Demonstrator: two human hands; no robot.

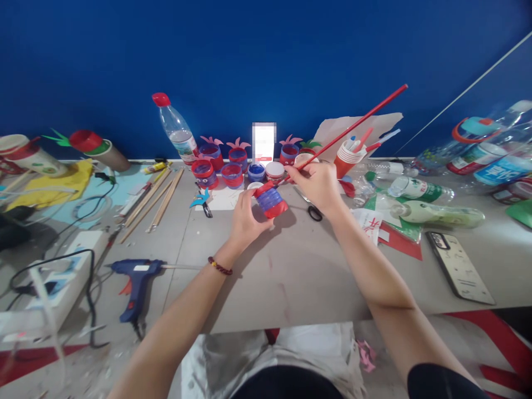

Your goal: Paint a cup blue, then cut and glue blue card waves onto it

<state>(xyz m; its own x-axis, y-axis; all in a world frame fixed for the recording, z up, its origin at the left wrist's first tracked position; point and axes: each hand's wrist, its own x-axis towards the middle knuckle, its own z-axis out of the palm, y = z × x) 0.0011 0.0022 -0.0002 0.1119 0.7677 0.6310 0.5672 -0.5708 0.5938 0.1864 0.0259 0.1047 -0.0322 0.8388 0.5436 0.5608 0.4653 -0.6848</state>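
Note:
In my left hand [245, 219] is a small cup painted red and blue [271, 203], tilted on its side above the table. My right hand [319, 185] pinches a long red-handled paintbrush [361, 121] whose tip is at the cup's upper edge; whether the bristles touch it I cannot tell. Just behind the cup stand an open jar of blue paint [256, 173] and a jar with a whitish top [275, 170]. Beside them are several similar red and blue cups, among them one with an eye on it [204, 175]. Scissors [315, 213] lie under my right wrist.
A blue glue gun [139, 277] and a power strip [68, 277] with cables lie at left, near wooden sticks [153, 202]. A clear bottle [177, 130] leans behind. On the right are a paper cup of pens [347, 160], several plastic bottles [421, 189] and a phone [459, 267].

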